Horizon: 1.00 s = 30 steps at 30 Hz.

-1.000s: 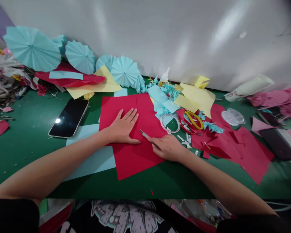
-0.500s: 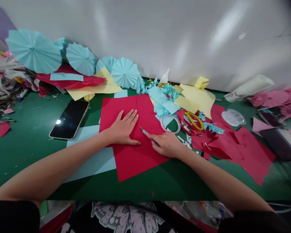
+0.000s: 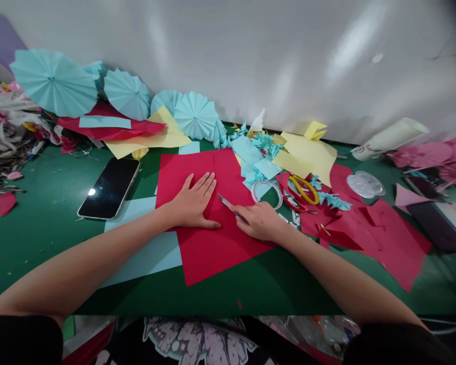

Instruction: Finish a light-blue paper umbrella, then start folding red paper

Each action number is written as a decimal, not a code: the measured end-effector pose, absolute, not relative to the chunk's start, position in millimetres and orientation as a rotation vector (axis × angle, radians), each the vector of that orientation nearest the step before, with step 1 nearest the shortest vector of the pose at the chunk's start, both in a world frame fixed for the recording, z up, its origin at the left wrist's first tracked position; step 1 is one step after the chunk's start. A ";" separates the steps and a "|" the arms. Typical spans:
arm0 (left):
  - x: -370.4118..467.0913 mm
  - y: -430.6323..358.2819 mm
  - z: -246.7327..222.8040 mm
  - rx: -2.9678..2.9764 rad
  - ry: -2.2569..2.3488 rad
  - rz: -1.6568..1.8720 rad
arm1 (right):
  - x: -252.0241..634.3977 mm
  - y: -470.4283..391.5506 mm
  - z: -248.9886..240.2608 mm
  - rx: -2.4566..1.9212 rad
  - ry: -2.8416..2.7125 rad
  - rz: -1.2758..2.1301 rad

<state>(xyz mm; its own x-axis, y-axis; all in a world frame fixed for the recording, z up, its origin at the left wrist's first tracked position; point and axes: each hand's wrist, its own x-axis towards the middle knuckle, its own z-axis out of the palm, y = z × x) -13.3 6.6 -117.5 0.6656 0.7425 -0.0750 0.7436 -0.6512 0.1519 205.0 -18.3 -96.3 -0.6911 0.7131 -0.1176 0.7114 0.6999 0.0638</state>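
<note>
A large red paper (image 3: 220, 258) lies on the green table (image 3: 144, 299), partly over a light blue sheet (image 3: 148, 258). My left hand (image 3: 193, 204) rests flat on the red paper, fingers spread, with nothing in it. To its right, my right hand (image 3: 260, 220) is closed around a craft knife (image 3: 225, 202). The blade points up and left, over the red paper near my left fingertips. Whether the tip touches the paper cannot be made out. My right palm is hidden.
A phone (image 3: 110, 187) lies left of the papers. Blue paper fans (image 3: 195, 115) stand along the wall. Right of the red paper are a tape roll (image 3: 267, 195), yellow-and-red-handled scissors (image 3: 304, 190), scraps, red sheets (image 3: 387, 238) and a dark object (image 3: 439, 225).
My right hand and the craft knife have shifted slightly up and left. The left hand stays in place on the red paper.
</note>
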 end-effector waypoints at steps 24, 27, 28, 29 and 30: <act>-8.8 -5.1 -96.3 2.592 1.117 -0.203 | 206.7 -30.2 -88.0 1.144 2.758 -0.041; -7.1 -14.6 -86.0 2.546 1.064 -0.304 | 210.6 -42.5 -88.9 1.101 2.808 -0.069; -6.7 -18.5 -82.8 2.532 1.050 -0.335 | 212.2 -46.7 -89.7 1.073 2.835 -0.072; -6.4 -22.6 -79.9 2.518 1.037 -0.363 | 213.9 -50.7 -90.7 1.039 2.866 -0.072; -6.2 -26.7 -77.4 2.503 1.030 -0.389 | 215.7 -54.6 -91.6 1.006 2.896 -0.065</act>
<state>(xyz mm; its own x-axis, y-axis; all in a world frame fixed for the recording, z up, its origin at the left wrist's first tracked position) -6.2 -26.7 -77.4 0.6892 0.6049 -0.3990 0.7176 -0.6461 0.2600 215.7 -54.6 -91.6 -0.7822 0.6172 -0.0848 0.6204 0.7841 -0.0156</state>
